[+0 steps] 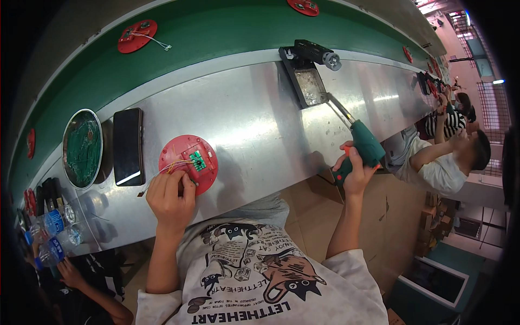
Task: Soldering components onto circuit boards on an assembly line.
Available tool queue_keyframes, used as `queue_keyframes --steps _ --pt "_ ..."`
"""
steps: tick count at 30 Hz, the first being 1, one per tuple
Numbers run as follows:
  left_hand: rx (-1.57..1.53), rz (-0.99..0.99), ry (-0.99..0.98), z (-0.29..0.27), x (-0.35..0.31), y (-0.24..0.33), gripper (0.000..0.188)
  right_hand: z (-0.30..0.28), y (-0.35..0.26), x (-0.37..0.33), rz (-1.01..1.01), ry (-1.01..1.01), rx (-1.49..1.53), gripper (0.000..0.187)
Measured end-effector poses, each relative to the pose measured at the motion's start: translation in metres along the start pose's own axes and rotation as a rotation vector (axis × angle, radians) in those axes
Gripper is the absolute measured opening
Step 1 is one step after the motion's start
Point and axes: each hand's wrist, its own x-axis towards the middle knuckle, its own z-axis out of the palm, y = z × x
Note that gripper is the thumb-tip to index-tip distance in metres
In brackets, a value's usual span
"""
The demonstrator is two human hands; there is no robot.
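My right hand [354, 169] grips a green pistol-shaped soldering gun [366, 142] with a red trigger. Its metal tip reaches the near right corner of a black soldering stand [297, 81], whose tray holds pale bits. A round red plastic disc [208, 176] lies on the metal bench, carrying a small green circuit board [197, 161] with thin coloured wires [179, 164]. At the disc's near left edge, my left hand [170, 197] is closed in a pinch beside these wires. Its fingertips are partly hidden, so what they hold cannot be made out.
Left of the disc lie a black phone [128, 146] and a round metal dish [82, 149] with green contents. Water bottles [54, 222] stand at the far left. Another red disc with wires [137, 37] rests on the green belt [227, 32]. Co-workers sit along both sides.
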Motion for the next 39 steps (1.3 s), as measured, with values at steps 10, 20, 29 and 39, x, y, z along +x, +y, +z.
queue_keyframes --steps 10,20,29,39 --pt "-0.037 0.015 0.007 -0.002 -0.001 0.000 0.010 -0.016 -0.011 -0.008 0.274 -0.025 0.416 0.036" --pt "-0.039 -0.004 -0.009 -0.005 0.001 0.003 0.010 -0.028 -0.019 -0.012 0.303 -0.084 0.669 0.036" --pt "-0.038 0.006 -0.008 -0.002 0.000 0.002 0.010 -0.016 -0.037 -0.012 0.072 0.105 0.053 0.037" --pt "-0.001 0.010 -0.021 -0.001 0.003 0.005 0.010 0.018 -0.006 -0.022 -0.104 0.085 -0.104 0.024"
